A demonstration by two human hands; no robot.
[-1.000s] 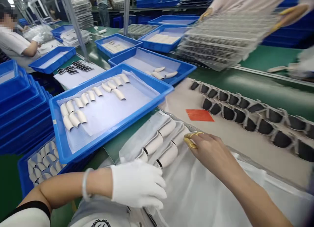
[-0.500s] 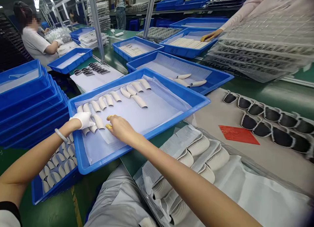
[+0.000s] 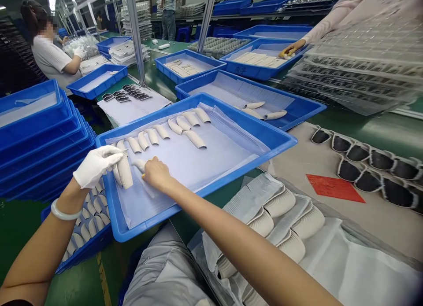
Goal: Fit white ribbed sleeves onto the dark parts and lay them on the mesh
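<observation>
My left hand (image 3: 97, 165), in a white glove, pinches the upper end of a ribbed cream curved piece (image 3: 124, 173), tilted up over the left end of a blue tray (image 3: 205, 193). Close to it, my right hand (image 3: 157, 173), bare with yellow finger covers, is closed around another cream curved piece (image 3: 139, 165); its far end is hidden by the fingers. More cream pieces (image 3: 143, 141) lie in a row along the tray's far side, on a white paper liner. One piece (image 3: 194, 139) sits apart, nearer the middle.
Stacked blue trays (image 3: 42, 138) rise on the left, above a lower tray of cream pieces (image 3: 87, 222). Right of my forearm lie larger ribbed pieces with paper (image 3: 280, 204), a red card (image 3: 333, 188) and dark-lined pieces (image 3: 368, 182). A co-worker's hand (image 3: 292, 48) reaches into a far tray.
My left hand has risen and tilts up a cream piece. My right hand has closed around another piece and shifted it slightly away from the left group. The view has moved slightly.
</observation>
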